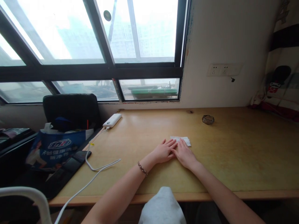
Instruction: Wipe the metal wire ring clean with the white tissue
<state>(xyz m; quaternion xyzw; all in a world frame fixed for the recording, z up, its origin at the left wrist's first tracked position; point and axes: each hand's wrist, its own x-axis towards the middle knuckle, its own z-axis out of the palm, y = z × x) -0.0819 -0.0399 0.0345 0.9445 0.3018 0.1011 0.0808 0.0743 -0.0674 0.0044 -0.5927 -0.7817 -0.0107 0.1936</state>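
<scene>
A folded white tissue (187, 141) lies on the wooden table (144, 127), partly covered by fingertips. My right hand (185, 154) rests palm down with its fingers stretched over the tissue's near edge. Beside it, my left hand (164, 151) lies flat on the tabletop, fingers slightly apart, its fingertips close to the tissue's left end. The two hands touch or nearly touch at the thumbs. Neither hand grips anything. A braided bracelet (142, 168) circles my left wrist.
A white power bank (112, 120) with a white cable (102, 168) sits at the table's left edge. Toward the back right stands a glass ashtray (207, 119). Left of the table, a blue bag (58, 149) rests by a black chair (71, 107). A wall socket (219, 70) is behind.
</scene>
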